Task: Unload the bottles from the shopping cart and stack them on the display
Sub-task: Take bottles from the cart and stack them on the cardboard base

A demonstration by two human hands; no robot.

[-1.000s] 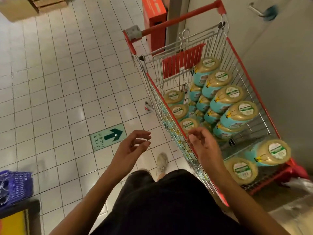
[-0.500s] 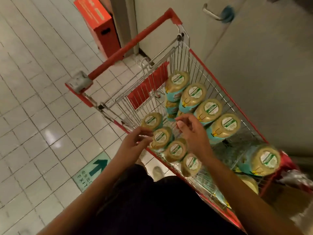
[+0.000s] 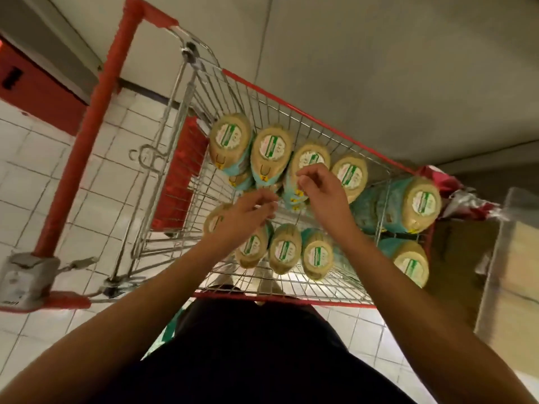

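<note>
Above the shopping cart (image 3: 291, 107), the left hand (image 3: 248, 212) and right hand (image 3: 322, 193) are hovering, loosely curled, gripping nothing. I judge the pick-up is starting; next they must close around a bottle (image 3: 272, 150).

White tiled floor (image 3: 58, 176); red box (image 3: 38, 91) at left; beige box (image 3: 519, 258) at right.

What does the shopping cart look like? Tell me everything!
The shopping cart is a silver wire basket with a red rim, a red handle bar with a grey lock box, and a red flap at the handle end. It stands on pale floor tiles beside a wall. Many bottles lie inside, and the left hand and right hand reach into it.
</note>
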